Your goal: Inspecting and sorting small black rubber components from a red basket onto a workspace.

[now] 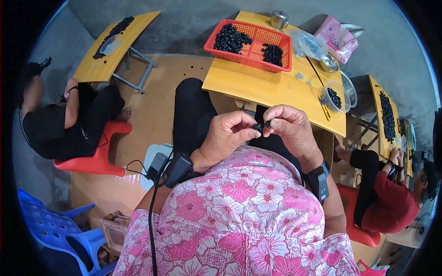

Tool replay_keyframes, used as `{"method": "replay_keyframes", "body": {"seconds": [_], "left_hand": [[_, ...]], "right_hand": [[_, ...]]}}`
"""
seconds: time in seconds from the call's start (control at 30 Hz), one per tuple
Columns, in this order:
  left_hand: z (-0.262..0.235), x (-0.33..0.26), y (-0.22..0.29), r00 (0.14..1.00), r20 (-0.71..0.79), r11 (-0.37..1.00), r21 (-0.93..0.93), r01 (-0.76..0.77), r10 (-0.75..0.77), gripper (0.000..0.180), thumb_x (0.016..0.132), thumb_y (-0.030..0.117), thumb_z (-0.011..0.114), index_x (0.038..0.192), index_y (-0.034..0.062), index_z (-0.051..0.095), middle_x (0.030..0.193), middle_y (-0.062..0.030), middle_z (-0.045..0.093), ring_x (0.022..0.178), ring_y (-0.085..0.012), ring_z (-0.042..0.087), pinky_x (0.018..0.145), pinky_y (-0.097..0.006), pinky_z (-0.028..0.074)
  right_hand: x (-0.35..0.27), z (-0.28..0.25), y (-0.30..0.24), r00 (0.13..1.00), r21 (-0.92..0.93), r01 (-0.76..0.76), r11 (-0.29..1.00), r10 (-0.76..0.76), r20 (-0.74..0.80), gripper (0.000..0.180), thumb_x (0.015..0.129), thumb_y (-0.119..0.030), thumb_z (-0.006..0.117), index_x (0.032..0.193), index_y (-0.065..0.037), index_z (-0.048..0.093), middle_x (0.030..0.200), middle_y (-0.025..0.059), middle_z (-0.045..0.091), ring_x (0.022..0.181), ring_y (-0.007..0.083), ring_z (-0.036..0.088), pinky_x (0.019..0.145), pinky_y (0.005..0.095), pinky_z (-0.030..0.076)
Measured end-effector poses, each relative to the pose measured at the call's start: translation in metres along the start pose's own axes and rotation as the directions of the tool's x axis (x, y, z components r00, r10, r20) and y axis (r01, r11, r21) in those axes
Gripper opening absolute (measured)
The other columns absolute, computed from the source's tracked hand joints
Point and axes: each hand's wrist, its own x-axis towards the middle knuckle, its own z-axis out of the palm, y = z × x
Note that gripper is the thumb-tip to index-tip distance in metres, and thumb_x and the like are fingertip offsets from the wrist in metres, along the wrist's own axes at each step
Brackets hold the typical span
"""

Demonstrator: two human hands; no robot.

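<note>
My left hand and my right hand meet in front of my chest, above my lap. Between their fingertips they pinch a small black ring-shaped part, possibly two pieces pressed together; I cannot tell which. Both wrists carry black strapped devices. On the yellow table ahead stands a red basket with two heaps of the same black rings.
A small clear bowl of black rings, metal bowls, a metal tin, plastic bags and a pink bag sit on the table's right. Seated people work at yellow tables left and right. A blue chair stands lower left.
</note>
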Motion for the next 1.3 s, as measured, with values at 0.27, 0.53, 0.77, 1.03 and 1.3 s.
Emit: {"method": "replay_keyframes", "body": {"seconds": [0.27, 0.53, 0.77, 1.03, 1.3], "left_hand": [[0.0001, -0.0014, -0.0039, 1.0, 0.001, 1.0, -0.008, -0.011, 0.011, 0.012, 0.082, 0.004, 0.068, 0.09, -0.0022, 0.061, 0.082, -0.0035, 0.064, 0.076, -0.0064, 0.06, 0.068, -0.02, 0.049], [0.0002, -0.0017, -0.0018, 1.0, -0.008, 1.0, 0.025, -0.016, 0.016, 0.012, 0.081, 0.004, 0.069, 0.089, -0.0011, 0.061, 0.081, -0.0032, 0.063, 0.074, -0.0054, 0.059, 0.065, -0.019, 0.048], [-0.0005, -0.0014, -0.0032, 1.0, -0.008, 0.996, 0.085, -0.027, 0.028, 0.012, 0.08, 0.003, 0.07, 0.088, -0.0005, 0.061, 0.079, -0.0019, 0.063, 0.071, -0.004, 0.057, 0.062, -0.019, 0.046], [-0.0002, -0.0014, -0.0064, 0.999, -0.015, 0.996, 0.078, -0.036, 0.037, 0.012, 0.08, 0.003, 0.07, 0.088, -0.0003, 0.061, 0.079, -0.0025, 0.064, 0.071, -0.0042, 0.058, 0.061, -0.019, 0.046], [-0.0002, -0.0012, -0.0074, 0.997, -0.046, 0.988, 0.149, -0.048, 0.055, 0.014, 0.076, 0.003, 0.073, 0.083, 0.0004, 0.062, 0.073, -0.0003, 0.062, 0.065, -0.0032, 0.054, 0.057, -0.019, 0.043]], "right_hand": [[-0.001, 0.0021, 0.0068, 0.999, -0.078, -0.013, 0.997, 0.011, -0.037, 0.014, 0.087, -0.007, 0.061, 0.098, 0.001, 0.065, 0.083, 0.0045, 0.065, 0.073, 0.0098, 0.062, 0.068, 0.0216, 0.051], [-0.0003, 0.0031, 0.0092, 0.998, -0.094, -0.004, 0.996, -0.001, -0.057, 0.014, 0.086, -0.007, 0.061, 0.098, 0.0, 0.065, 0.084, 0.0042, 0.065, 0.074, 0.0099, 0.062, 0.069, 0.0212, 0.05], [0.0006, 0.0048, 0.0082, 0.998, -0.151, 0.004, 0.988, -0.012, -0.056, 0.012, 0.087, -0.004, 0.06, 0.097, 0.001, 0.065, 0.084, 0.0036, 0.064, 0.074, 0.0096, 0.061, 0.07, 0.0215, 0.05], [0.0019, 0.0061, 0.0064, 0.998, -0.259, 0.037, 0.965, -0.048, -0.036, 0.012, 0.087, -0.004, 0.06, 0.097, 0.001, 0.065, 0.084, 0.0031, 0.064, 0.074, 0.0092, 0.059, 0.07, 0.0218, 0.049], [0.0023, 0.0087, 0.0032, 0.997, -0.397, 0.058, 0.916, -0.076, -0.029, 0.01, 0.085, -0.002, 0.062, 0.093, 0.001, 0.066, 0.085, 0.0021, 0.06, 0.078, 0.0097, 0.057, 0.072, 0.0227, 0.047]]}}
